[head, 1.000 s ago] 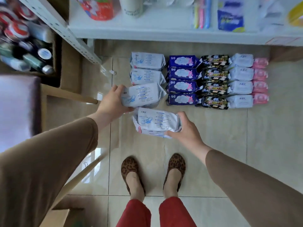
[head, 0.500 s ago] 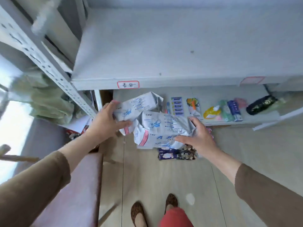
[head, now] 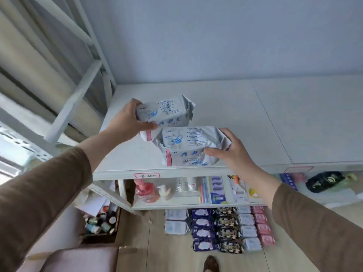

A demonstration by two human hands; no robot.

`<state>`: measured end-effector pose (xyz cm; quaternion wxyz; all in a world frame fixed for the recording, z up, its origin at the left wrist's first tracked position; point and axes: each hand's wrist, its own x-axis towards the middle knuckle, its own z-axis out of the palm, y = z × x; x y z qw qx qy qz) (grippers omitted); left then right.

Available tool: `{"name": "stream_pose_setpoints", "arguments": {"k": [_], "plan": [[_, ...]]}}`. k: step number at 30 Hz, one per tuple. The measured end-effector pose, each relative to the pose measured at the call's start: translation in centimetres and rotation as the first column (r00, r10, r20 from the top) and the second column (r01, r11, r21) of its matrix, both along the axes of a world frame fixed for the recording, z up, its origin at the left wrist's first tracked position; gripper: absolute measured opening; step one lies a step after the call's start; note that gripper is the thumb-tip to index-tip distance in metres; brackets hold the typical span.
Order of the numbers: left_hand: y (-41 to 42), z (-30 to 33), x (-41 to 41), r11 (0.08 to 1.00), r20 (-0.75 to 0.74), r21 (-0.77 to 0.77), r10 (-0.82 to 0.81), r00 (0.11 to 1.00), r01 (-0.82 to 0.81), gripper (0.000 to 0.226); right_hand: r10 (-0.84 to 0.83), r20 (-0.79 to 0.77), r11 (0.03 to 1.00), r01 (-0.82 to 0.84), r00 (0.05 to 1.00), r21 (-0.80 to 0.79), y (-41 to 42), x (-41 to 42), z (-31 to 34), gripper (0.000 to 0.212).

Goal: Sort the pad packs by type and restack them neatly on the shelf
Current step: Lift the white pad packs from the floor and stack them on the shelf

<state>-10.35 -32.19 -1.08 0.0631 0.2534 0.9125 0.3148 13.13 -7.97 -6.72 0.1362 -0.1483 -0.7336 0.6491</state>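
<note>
My left hand (head: 125,120) grips a pale grey-blue pad pack (head: 167,112) by its left end, above the left part of the white shelf (head: 255,122). Just below and to the right, my right hand (head: 231,152) holds a second pale grey-blue pack (head: 186,146) of the same kind near the shelf's front edge. Whether either pack touches the shelf surface I cannot tell. On the floor below lie rows of sorted packs: pale grey-blue (head: 175,220), dark blue (head: 202,230), black (head: 227,232), light blue (head: 248,230) and pink (head: 263,226).
A lower shelf (head: 176,205) holds a pink pump bottle (head: 146,191), toothbrushes and small packets. A box of bottles (head: 100,224) stands on the floor at left, with a purple seat (head: 78,260) in front. The white rack upright (head: 92,36) rises left of the shelf.
Both hands have risen from the floor to the upper shelf, each carrying a pale pack. My view has tilted up from the floor rows to the shelf.
</note>
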Motion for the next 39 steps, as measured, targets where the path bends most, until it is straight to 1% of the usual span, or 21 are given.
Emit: {"name": "stream_pose_setpoints", "arguments": {"k": [2,6,9,13,17,20,23,25,28,31,33,35,38,39], "plan": [[2.3,-0.6,-3.1,1.0,-0.01,-0.017,0.0,1.0,0.0,0.07,0.016,-0.003,1.0,-0.016,1.0,-0.008,1.5,-2.8,-0.2,0.055],[6.4,-1.2,-9.4,1.0,-0.021,-0.019,0.017,1.0,-0.017,0.07,0.031,0.004,0.999,-0.031,1.0,-0.027,3.4,-8.3,-1.0,0.053],[9.0,-1.4,-14.2,0.999,-0.041,-0.032,0.017,0.999,-0.019,0.071,0.006,0.005,0.999,-0.006,1.0,-0.045,4.2,-12.2,-1.7,0.054],[12.5,-1.7,-20.4,0.999,0.002,-0.022,-0.038,0.999,0.038,0.062,-0.049,0.027,0.997,0.051,0.998,-0.062,5.3,-17.1,-2.7,0.052],[15.0,-2.9,-24.7,0.995,-0.005,-0.027,-0.092,0.996,0.092,0.074,-0.109,0.039,0.993,0.11,0.993,-0.044,6.2,-21.3,-3.0,0.052],[16.5,-3.8,-27.0,0.995,-0.032,-0.03,-0.101,0.994,0.1,0.073,-0.121,0.045,0.991,0.123,0.992,-0.043,7.0,-23.9,-3.1,0.054],[16.9,-4.9,-28.5,0.997,-0.103,-0.051,-0.054,0.993,0.049,0.073,-0.116,0.055,0.992,0.118,0.992,-0.041,7.8,-26.0,-3.2,0.056],[16.3,-5.6,-28.9,0.999,-0.114,-0.022,-0.038,0.993,0.036,0.073,-0.111,0.054,0.992,0.113,0.992,-0.047,8.3,-27.3,-3.2,0.058],[14.7,-6.0,-29.2,0.997,-0.036,0.019,-0.07,0.997,0.071,0.071,-0.098,0.069,0.993,0.102,0.993,-0.062,8.9,-29.3,-3.0,0.057],[12.7,-5.9,-29.1,0.999,0.015,0.044,0.001,1.0,-0.002,0.065,-0.09,0.086,0.994,0.095,0.992,-0.055,9.3,-31.5,-2.8,0.057],[11.5,-6.0,-28.6,0.997,-0.002,0.05,0.051,0.999,-0.051,0.054,-0.088,0.087,0.996,0.09,0.992,-0.02,9.3,-32.8,-2.6,0.06],[10.5,-6.2,-27.8,0.997,-0.027,0.051,0.056,0.998,-0.055,0.048,-0.102,0.104,0.994,0.098,0.989,0.041,9.4,-33.8,-2.6,0.059],[9.5,-6.5,-25.6,0.996,-0.018,0.067,0.055,0.998,-0.054,0.045,-0.141,0.134,0.986,0.126,0.981,0.112,9.3,-34.4,-2.9,0.056],[9.3,-6.5,-24.8,0.996,-0.018,0.069,0.056,0.998,-0.055,0.045,-0.161,0.148,0.981,0.141,0.976,0.136,9.1,-34.3,-2.8,0.059]]}}
